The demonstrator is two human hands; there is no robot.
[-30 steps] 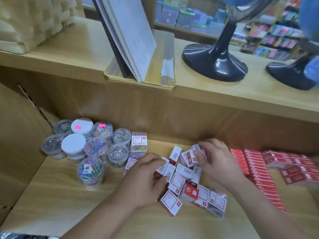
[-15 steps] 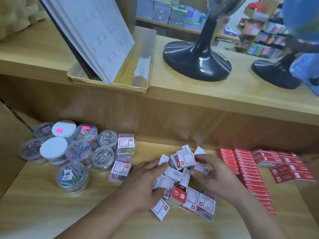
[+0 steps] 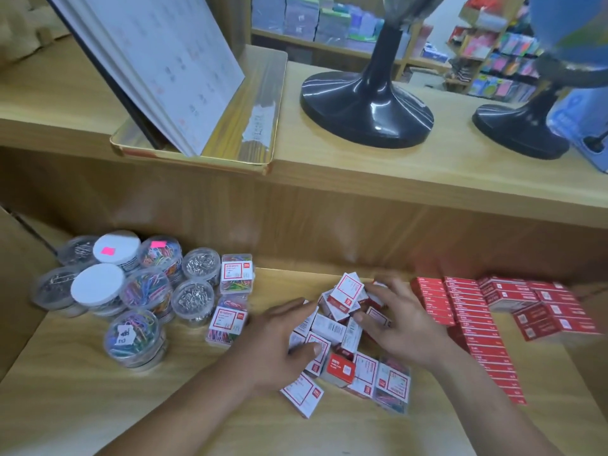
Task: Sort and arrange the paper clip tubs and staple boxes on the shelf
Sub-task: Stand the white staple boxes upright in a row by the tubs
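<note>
A loose pile of small white-and-red boxes (image 3: 335,327) lies mid-shelf on the lower shelf (image 3: 82,390). My left hand (image 3: 279,343) rests flat on the pile's left side, thumb on a box. My right hand (image 3: 398,327) covers its right side with spread fingers, touching a tilted white box (image 3: 347,291). Round clear paper clip tubs (image 3: 131,291) cluster at the left, some holding coloured clips, some silver, two with white lids. Two square clear clip boxes (image 3: 237,274) stand beside them. Red staple boxes (image 3: 470,317) sit in rows at the right.
The upper shelf (image 3: 362,179) overhangs the back of the lower one. On it stand a gold tray (image 3: 256,126) with a leaning calendar (image 3: 171,70) and two black globe stands (image 3: 365,106). A side panel (image 3: 16,291) closes the left end.
Both hands have drawn in around the pile, and one white box now stands tilted at its top. The camera has shifted, so everything sits further right in view.
</note>
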